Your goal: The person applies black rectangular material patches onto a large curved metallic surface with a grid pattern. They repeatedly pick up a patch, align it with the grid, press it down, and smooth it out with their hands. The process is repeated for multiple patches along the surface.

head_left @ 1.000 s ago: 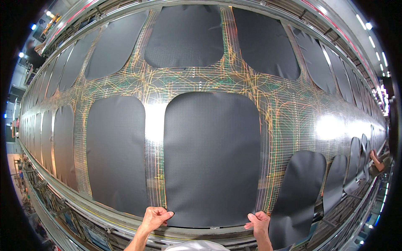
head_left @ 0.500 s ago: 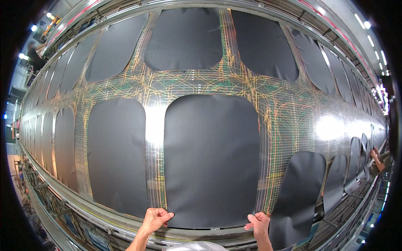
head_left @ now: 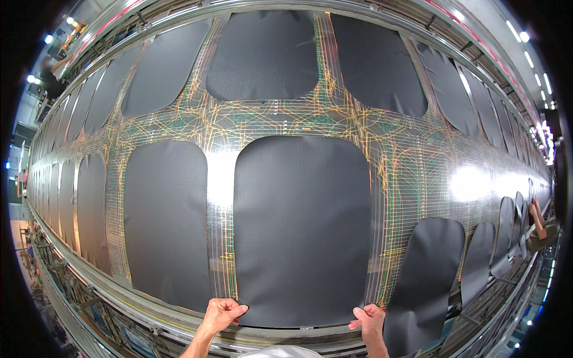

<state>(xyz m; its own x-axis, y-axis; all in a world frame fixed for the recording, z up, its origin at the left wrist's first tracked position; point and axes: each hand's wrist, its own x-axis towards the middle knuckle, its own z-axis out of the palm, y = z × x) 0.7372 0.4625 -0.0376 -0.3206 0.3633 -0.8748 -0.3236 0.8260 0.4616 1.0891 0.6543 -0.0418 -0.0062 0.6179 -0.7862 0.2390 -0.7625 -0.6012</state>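
A long glossy work table criss-crossed with coloured lines (head_left: 412, 173) carries rows of dark panels; the large dark grey rounded fabric panel (head_left: 301, 230) lies flat at its near edge; left hand (head_left: 222, 312) and right hand (head_left: 369, 317) each pinch a bottom corner; even tension on both corners should keep it smooth.

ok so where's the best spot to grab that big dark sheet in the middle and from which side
Probably the two bottom corners, coming from the near edge. The dark sheet lies flat on the shiny lined table, so only its edges offer a pinch. Its lower edge faces the person, and the left hand and right hand already sit at those rounded corners, spread wide, which should keep the thin sheet from folding.
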